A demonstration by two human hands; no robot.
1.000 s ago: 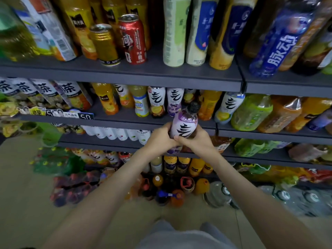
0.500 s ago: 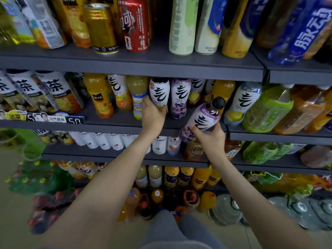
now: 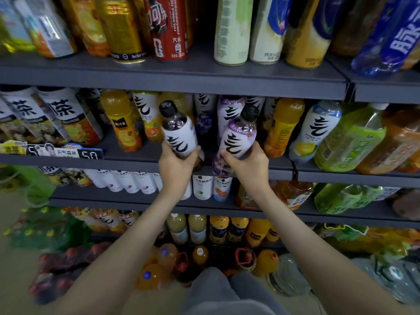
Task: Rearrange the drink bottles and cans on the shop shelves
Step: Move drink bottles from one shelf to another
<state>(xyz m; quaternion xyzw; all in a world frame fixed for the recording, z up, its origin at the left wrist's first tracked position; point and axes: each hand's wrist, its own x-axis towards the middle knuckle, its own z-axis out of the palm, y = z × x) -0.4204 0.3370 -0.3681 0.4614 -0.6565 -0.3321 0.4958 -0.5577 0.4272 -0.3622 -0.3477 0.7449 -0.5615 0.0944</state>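
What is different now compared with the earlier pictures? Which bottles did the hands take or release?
The left hand let go of the purple bottle, reached to the middle shelf and gripped a white-labelled bottle, now pulled out of its row and tilted left. The right hand has kept the purple bottle, holding it alone now. The other drinks on the shelves stayed in place.

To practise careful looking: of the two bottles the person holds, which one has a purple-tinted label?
The purple bottle in the right hand. The left hand grips a white-labelled bottle holding dark liquid.
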